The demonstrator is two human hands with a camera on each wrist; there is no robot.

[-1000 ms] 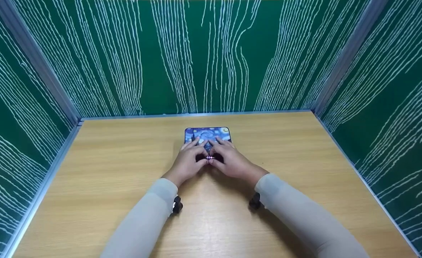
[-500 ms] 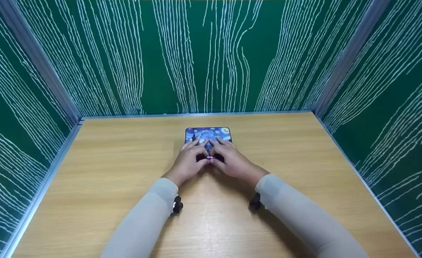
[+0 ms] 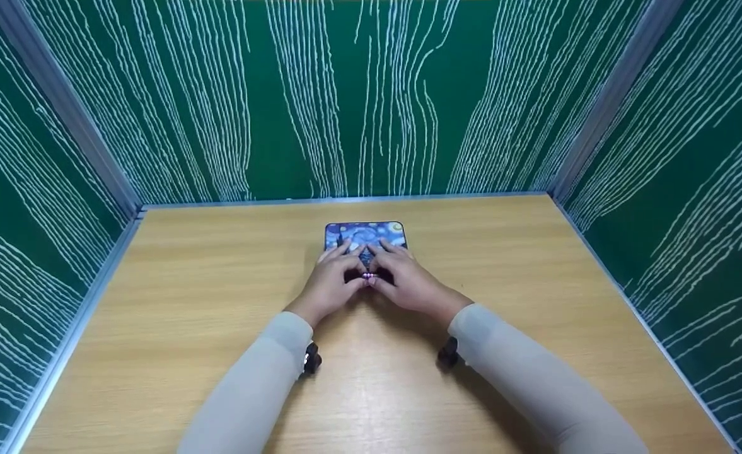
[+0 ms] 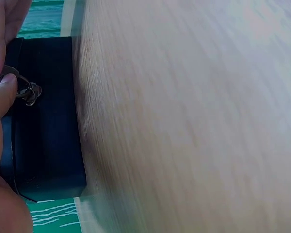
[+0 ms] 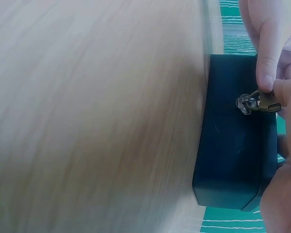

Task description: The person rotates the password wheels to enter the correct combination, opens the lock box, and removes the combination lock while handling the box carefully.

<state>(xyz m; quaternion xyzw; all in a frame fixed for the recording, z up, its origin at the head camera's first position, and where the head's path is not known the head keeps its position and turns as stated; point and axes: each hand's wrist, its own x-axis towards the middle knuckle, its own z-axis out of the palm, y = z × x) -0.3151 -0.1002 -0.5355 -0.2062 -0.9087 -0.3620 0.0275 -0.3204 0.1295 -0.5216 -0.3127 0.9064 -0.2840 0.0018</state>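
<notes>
A small box with a blue swirling painted lid (image 3: 364,234) and dark sides (image 5: 228,145) sits on the table. On its front is a metal clasp (image 5: 243,103), with the shackle of a brass-coloured padlock (image 5: 269,103) looped through it. My left hand (image 3: 329,285) pinches the padlock from the left, thumb below and index finger curled above. From the right my right hand (image 3: 410,282) grips it the same way, the thumb tips almost meeting. Other fingers of both hands rest on the lid. Part of the padlock is hidden behind the fingers.
The wooden table (image 3: 219,277) spreads around the box. Green panels with white wavy lines (image 3: 371,126) stand behind and at both sides, joined by grey metal posts (image 3: 68,94). Dark wrist devices (image 3: 312,359) sit under the sleeves.
</notes>
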